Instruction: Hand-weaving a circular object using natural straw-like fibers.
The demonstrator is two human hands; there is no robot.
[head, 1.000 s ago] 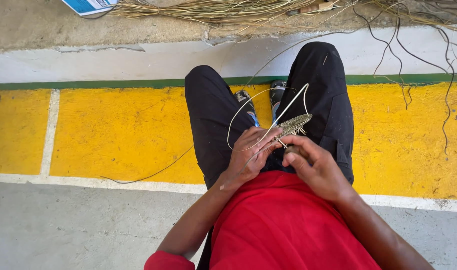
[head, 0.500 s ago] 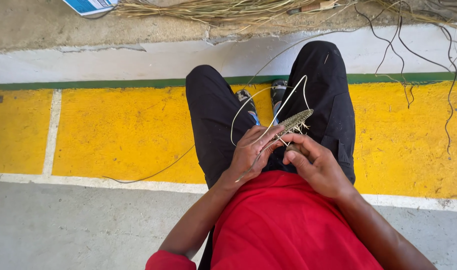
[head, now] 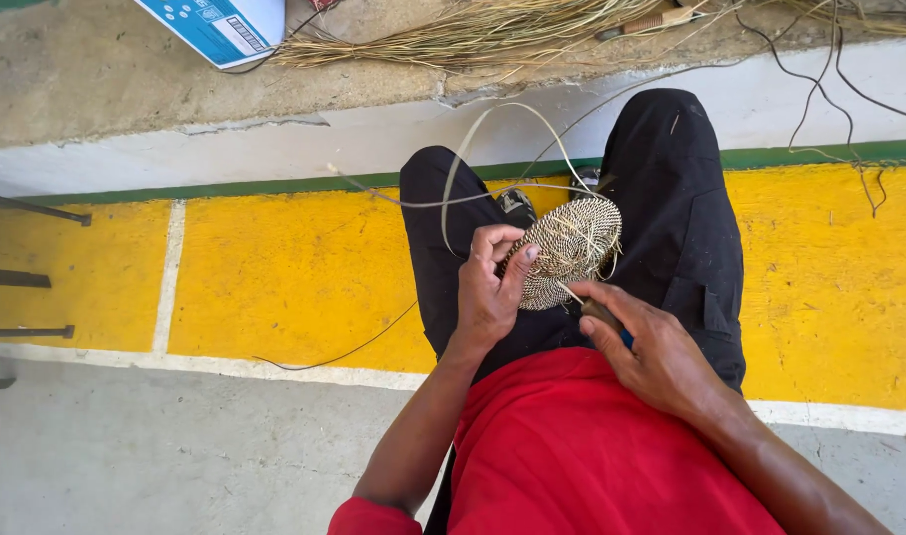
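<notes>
Woven disc (head: 569, 250): held above lap, between knees, face turned toward camera, long axis running lower left to upper right. Left hand (head: 489, 287) nearer, fingers (head: 517, 266) closed on left rim. Right hand (head: 651, 352) just below disc, fingers wrapped around dark-handled tool (head: 603, 319), tip touching lower edge. Pale strand (head: 492, 149) looping upward from disc over yellow floor (head: 294, 277). Compared with earlier frame: disc formerly edge-on, now rotated to show face.

Blue-and-white box (head: 220, 25) lies at top left.
</notes>
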